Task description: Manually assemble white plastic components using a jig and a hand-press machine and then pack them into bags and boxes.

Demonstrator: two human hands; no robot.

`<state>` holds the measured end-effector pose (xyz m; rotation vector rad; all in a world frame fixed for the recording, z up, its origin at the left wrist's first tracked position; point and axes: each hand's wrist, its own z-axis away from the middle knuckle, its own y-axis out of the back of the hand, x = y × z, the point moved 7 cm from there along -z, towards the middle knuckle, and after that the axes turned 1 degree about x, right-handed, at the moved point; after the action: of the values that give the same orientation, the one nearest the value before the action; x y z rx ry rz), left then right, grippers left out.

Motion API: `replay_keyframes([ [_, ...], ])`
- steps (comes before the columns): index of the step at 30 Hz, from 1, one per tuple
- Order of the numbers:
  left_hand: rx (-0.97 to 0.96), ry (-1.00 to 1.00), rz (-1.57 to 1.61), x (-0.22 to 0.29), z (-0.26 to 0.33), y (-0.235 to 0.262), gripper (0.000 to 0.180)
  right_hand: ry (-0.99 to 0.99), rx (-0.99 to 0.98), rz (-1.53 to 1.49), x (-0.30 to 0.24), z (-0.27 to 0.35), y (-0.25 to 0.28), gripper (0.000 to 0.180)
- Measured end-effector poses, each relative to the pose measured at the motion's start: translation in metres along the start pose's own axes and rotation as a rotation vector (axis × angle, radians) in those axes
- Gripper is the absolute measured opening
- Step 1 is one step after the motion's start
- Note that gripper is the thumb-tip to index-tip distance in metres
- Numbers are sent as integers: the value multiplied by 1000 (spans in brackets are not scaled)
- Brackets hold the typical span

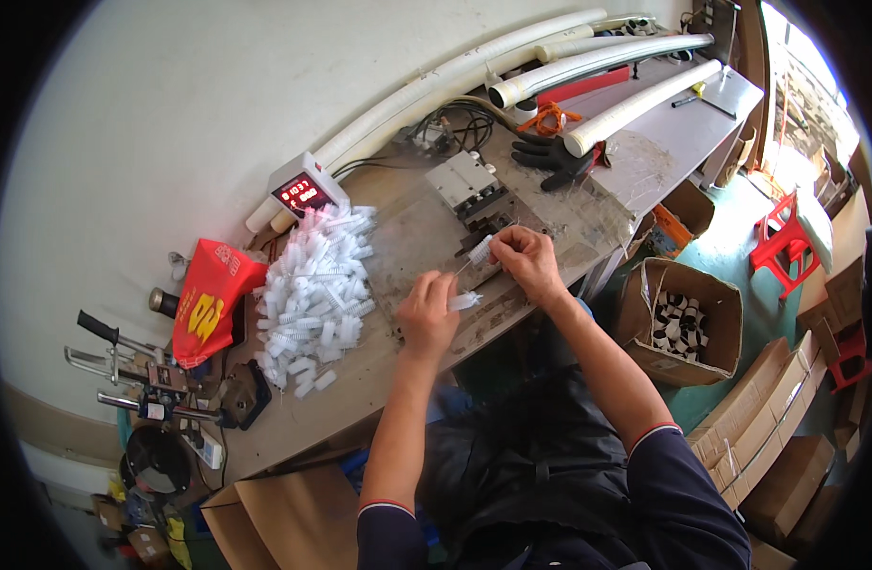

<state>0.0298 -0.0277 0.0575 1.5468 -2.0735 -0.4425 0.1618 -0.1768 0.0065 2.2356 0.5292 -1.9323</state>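
Note:
My left hand (429, 313) is closed in a pinch, with a small whitish translucent piece (464, 301) sticking out beside its fingers. Slightly higher and to the right, my right hand (528, 259) pinches a small white ribbed piece (480, 250) that looks like bristles or a coil. A thin line, perhaps a wire, runs between the two hands. Both are held over the front of the workbench, just before a small metal machine (469, 185) with a pale block on top. To the left lies a big heap of similar white ribbed pieces (314, 285).
Behind the heap stands a box with a red lit display (306, 190), beside a red bag (213, 299). A lever press (161, 385) occupies the bench's left end. Long white tubes (635, 109) and a black glove (555, 160) lie farther back. Cardboard boxes (635, 328) stand right, below the bench.

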Motion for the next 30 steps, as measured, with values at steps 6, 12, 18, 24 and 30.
replay_keyframes([
  [6,-40,-37,-42,1,-3,1,17,-14,-135,-33,-4,1,-11,13],
  [12,-201,-78,-72,11,-4,-6,18,61,-250,33,-12,5,-18,15],
  [18,-186,-93,-83,16,-5,-10,24,8,-265,42,-11,7,-15,16],
  [24,-68,347,109,-15,27,21,21,27,-224,5,-12,11,-31,21],
  [30,162,606,-29,-59,87,120,22,41,-216,91,-9,9,-18,18],
])
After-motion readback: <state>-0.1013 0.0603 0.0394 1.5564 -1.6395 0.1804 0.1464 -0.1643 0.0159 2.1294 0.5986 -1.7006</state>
